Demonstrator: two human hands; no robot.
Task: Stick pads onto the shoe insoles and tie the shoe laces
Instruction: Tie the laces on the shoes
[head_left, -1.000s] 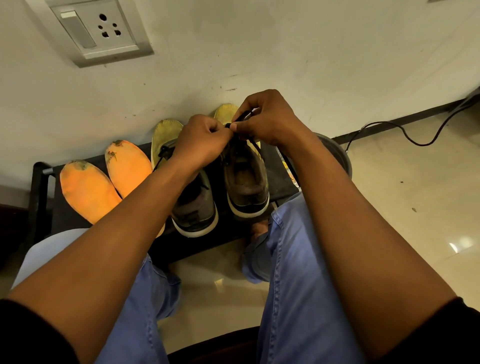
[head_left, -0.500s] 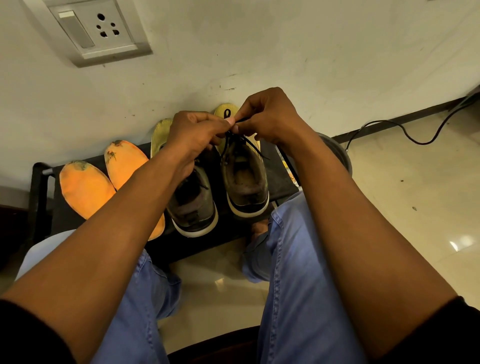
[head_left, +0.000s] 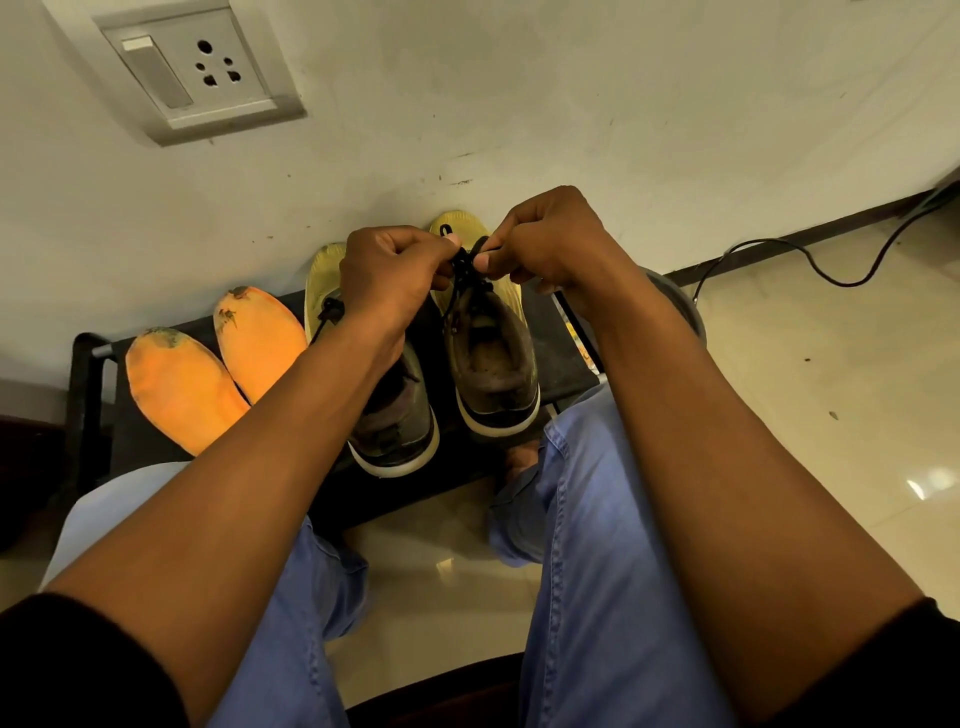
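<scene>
Two dark shoes with yellow toes and white soles stand side by side on a low black stool (head_left: 96, 364) against the wall. Over the right shoe (head_left: 491, 358), my left hand (head_left: 387, 280) and my right hand (head_left: 545, 244) each pinch a strand of its black lace (head_left: 465, 262), fingertips almost touching above the tongue. My left wrist covers part of the left shoe (head_left: 395, 421), whose lace end (head_left: 328, 312) hangs loose. Two orange insoles (head_left: 182, 384) (head_left: 260, 338) lie on the stool's left half, undersides or tops stained at the toes.
A wall socket plate (head_left: 197, 67) is mounted high on the wall at the left. A black cable (head_left: 810, 260) runs across the shiny tiled floor at the right. A grey round bin rim (head_left: 685, 306) shows behind my right forearm. My blue-trousered knees fill the foreground.
Both hands have lifted slightly off the right shoe and drawn a little apart, pulling the lace strands up and taut. The shoes and insoles have not moved.
</scene>
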